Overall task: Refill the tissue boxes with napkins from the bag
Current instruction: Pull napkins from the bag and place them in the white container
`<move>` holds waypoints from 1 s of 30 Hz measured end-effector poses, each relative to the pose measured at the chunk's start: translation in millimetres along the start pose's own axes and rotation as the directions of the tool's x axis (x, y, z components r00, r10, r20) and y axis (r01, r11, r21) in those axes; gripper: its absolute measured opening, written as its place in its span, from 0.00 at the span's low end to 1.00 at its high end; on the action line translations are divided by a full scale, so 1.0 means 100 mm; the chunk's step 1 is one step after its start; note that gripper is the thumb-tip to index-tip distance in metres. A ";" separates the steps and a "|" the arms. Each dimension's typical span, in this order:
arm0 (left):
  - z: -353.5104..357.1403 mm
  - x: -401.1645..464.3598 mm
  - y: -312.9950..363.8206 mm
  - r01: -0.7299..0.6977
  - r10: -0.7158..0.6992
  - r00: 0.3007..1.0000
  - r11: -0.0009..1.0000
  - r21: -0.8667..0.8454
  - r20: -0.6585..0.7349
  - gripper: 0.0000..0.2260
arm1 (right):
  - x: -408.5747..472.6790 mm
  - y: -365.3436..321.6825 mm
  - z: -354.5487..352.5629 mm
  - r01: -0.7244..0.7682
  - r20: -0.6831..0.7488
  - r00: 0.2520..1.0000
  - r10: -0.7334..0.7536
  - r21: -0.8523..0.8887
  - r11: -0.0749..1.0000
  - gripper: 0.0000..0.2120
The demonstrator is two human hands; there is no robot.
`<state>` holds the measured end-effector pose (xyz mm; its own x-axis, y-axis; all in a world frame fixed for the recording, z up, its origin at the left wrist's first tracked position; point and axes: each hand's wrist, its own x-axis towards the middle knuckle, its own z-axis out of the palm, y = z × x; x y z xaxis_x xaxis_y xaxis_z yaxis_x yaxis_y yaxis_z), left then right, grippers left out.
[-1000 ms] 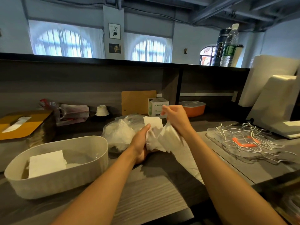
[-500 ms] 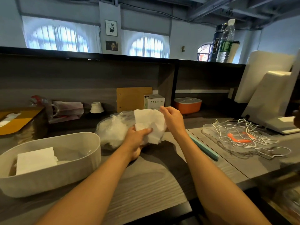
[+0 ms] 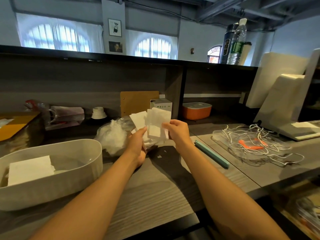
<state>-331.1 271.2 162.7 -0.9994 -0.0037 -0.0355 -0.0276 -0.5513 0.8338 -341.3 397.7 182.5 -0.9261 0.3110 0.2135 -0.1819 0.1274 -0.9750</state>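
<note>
Both hands, left hand (image 3: 138, 144) and right hand (image 3: 178, 129), pinch white paper napkins (image 3: 156, 123) at frame centre, likely squaring them for the white oval plastic box (image 3: 90, 163).

Napkins (image 3: 156, 122) right of bag (image 3: 112, 137), tub (image 3: 83, 172) left.

Napkins (image 3: 156, 123) in mid-frame smeared by motion; count unreadable. Left hand (image 3: 137, 146) covers their lower edge and part of the clear bag (image 3: 112, 137). White tub (image 3: 52, 170) cut by left frame edge. Print on small box (image 3: 161, 104) too small to read.
</note>
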 end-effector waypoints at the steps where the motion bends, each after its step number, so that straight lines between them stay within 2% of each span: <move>1: 0.00 0.01 0.00 0.017 -0.017 1.000 1.000 -0.018 -0.009 0.06 | 0.00 0.00 -0.01 0.017 -0.028 0.999 -0.016 0.010 1.000 0.03; 5: -0.03 0.05 0.02 0.096 -0.097 0.994 0.995 -0.036 -0.043 0.08 | 0.01 -0.11 -0.10 0.086 -0.154 0.987 -0.049 0.242 0.966 0.08; 8: -0.03 -0.03 0.08 0.206 -0.200 0.977 0.975 -0.087 0.067 0.14 | -0.03 -0.18 -0.08 0.075 -0.095 0.994 -0.048 0.316 0.946 0.07; 10: -0.05 -0.04 0.07 0.223 -0.208 0.970 0.968 -0.119 0.125 0.22 | -0.10 -0.17 0.03 0.091 0.008 0.995 -0.097 0.259 0.961 0.05; 14: -0.08 -0.04 0.02 0.151 -0.129 0.977 0.981 -0.126 0.169 0.25 | -0.19 -0.12 0.23 0.148 0.133 0.980 -0.150 0.029 0.989 0.05; 17: -0.06 -0.04 0.02 0.133 -0.116 0.975 0.988 -0.079 0.188 0.24 | -0.17 -0.09 0.26 0.212 0.136 0.972 -0.192 -0.148 0.966 0.06; 23: -0.02 -0.02 0.00 0.063 -0.075 0.985 0.995 0.082 0.153 0.15 | -0.13 -0.10 0.17 0.200 0.113 0.978 -0.174 -0.286 0.937 0.05; 25: -0.01 -0.02 0.01 0.063 -0.073 0.987 0.995 0.077 0.141 0.14 | -0.13 -0.14 0.14 0.192 0.118 0.979 -0.168 -0.237 0.952 0.03; 28: -0.01 -0.08 0.04 0.175 -0.172 0.973 0.985 -0.007 0.157 0.17 | -0.10 -0.18 0.05 0.248 0.012 0.968 -0.249 -0.135 0.959 0.06; 30: -0.03 -0.07 0.05 0.230 -0.217 0.963 0.971 -0.065 0.163 0.22 | -0.10 -0.24 0.01 0.244 -0.042 0.969 -0.243 0.031 0.969 0.09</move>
<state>-324.1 265.8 165.7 -0.9596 0.2517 -0.1254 -0.2549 -0.5903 0.7658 -327.8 390.3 203.2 -0.8394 0.3104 0.4463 -0.4127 0.1705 -0.8948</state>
